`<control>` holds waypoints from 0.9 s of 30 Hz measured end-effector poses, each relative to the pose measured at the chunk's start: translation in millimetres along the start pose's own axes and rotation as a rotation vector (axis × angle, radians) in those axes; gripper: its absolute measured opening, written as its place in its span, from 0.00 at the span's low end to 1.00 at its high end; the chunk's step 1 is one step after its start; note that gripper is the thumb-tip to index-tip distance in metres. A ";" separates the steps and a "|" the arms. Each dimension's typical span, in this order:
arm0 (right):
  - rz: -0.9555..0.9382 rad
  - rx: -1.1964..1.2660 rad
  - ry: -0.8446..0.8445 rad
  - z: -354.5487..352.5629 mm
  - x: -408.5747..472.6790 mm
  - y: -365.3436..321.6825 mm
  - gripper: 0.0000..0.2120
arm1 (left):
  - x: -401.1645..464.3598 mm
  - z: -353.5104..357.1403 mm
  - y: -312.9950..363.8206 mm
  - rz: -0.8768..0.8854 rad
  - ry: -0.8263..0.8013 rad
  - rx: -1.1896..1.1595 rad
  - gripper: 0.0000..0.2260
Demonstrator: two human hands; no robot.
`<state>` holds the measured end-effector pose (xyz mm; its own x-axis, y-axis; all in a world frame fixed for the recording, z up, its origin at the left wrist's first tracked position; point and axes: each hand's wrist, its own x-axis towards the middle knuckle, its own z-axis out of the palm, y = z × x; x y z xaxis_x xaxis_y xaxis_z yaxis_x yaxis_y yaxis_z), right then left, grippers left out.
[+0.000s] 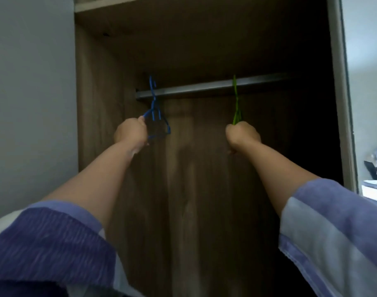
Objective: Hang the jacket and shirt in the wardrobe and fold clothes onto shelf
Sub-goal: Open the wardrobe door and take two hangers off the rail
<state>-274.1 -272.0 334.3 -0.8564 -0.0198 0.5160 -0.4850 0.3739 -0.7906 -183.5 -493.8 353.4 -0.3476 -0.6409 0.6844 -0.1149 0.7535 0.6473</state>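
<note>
We see a matt wood-grain wardrobe (101, 82), smooth metal rail (204, 87), thin blue hanger (155, 112) and green hanger (236, 108) like plastic, ribbed cloth sleeves (54, 243).

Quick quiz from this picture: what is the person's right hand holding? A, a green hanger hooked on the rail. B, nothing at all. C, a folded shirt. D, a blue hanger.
A: the right hand grips the bottom of the green hanger, whose hook sits over the rail; the blue hanger is in the left hand.
</note>
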 end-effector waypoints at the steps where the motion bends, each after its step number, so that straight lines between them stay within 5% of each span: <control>1: -0.029 -0.003 0.025 1.2 -0.5 0.6 0.13 | -10.9 3.0 -3.0 -0.004 0.024 0.045 0.23; 11: -0.188 0.146 0.107 0.8 -18.8 34.8 0.23 | -144.2 20.5 -10.5 -0.105 0.057 0.219 0.23; 15: -0.088 0.279 -0.087 7.7 -55.3 56.8 0.37 | -219.6 24.0 4.7 -0.194 0.094 0.274 0.22; 22: -0.223 0.281 -0.710 15.4 -159.1 92.9 0.19 | -360.2 11.5 25.2 -0.362 0.123 0.458 0.22; 27: -0.110 0.353 -0.880 -9.6 -229.4 101.1 0.20 | -455.1 -5.6 46.9 -0.388 0.087 0.564 0.20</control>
<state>-124.9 -220.8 139.2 -0.5591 -0.7825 0.2740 -0.4730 0.0296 -0.8805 -25.5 -167.6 74.1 -0.1100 -0.8715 0.4780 -0.6905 0.4128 0.5939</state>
